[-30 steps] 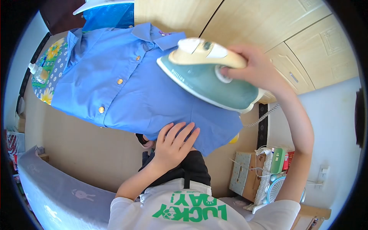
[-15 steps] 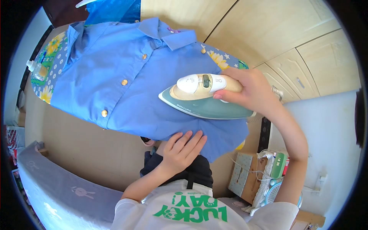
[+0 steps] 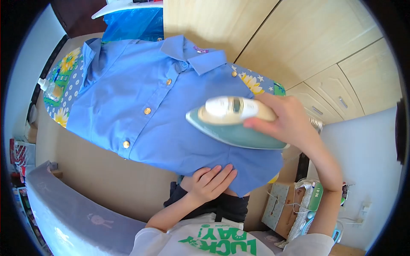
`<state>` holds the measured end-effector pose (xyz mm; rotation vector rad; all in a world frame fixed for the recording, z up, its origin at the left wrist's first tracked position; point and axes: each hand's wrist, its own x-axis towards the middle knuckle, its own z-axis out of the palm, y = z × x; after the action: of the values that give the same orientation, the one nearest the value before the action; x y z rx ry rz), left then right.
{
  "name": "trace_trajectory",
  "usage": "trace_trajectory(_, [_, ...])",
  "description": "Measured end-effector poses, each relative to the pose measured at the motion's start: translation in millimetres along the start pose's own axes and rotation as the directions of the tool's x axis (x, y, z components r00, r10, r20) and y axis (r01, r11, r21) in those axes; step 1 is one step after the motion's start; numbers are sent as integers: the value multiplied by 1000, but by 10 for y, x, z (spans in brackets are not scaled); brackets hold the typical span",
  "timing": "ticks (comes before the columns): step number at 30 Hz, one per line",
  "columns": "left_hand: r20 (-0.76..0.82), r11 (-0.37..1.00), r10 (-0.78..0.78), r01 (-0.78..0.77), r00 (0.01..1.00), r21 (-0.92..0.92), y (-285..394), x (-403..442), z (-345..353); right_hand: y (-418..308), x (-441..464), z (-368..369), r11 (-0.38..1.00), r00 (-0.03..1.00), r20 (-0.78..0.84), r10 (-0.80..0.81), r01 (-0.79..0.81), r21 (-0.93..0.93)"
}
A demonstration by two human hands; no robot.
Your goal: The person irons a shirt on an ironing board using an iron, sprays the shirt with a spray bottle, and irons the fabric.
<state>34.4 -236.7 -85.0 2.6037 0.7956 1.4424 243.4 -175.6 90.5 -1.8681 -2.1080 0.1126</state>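
Observation:
A blue shirt [image 3: 124,85] with gold buttons lies spread over a flowered ironing board [image 3: 64,104], its collar toward the top. My right hand [image 3: 284,117] is closed around the handle of a cream and green iron [image 3: 235,123], whose soleplate rests on the right part of the shirt. My left hand [image 3: 211,183] lies on the shirt's lower edge, below the iron, fingers slightly spread and palm down. A clear spray bottle [image 3: 52,89] with a white top lies at the board's left end.
Pale wooden cabinets [image 3: 299,38] stand behind the board. A covered bed or sofa edge [image 3: 81,209] curves along the lower left. At the lower right are a box [image 3: 277,209], a green digital clock [image 3: 315,197] and a small fan. Blue plastic [image 3: 134,23] hangs at the top.
The iron in my right hand has come down from near the collar to the middle of the shirt's right part. My left hand stays on the lower edge. The view has shifted somewhat.

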Motion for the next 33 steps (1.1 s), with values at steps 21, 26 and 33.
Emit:
trace_trajectory(21, [-67,991,86,-92,994,-92,-74,-128,81,-245,330,116,971,966,101,-239,240,4])
trace_trajectory(26, [-233,996,-26,5,972,-90,-97,-183,-204,-277,323,221,987,983,80,-162,163,0])
trace_trajectory(33, [13,957,-275,273,961,101,-597,39,-588,-256,355,158,984,975,141,-172,163,69])
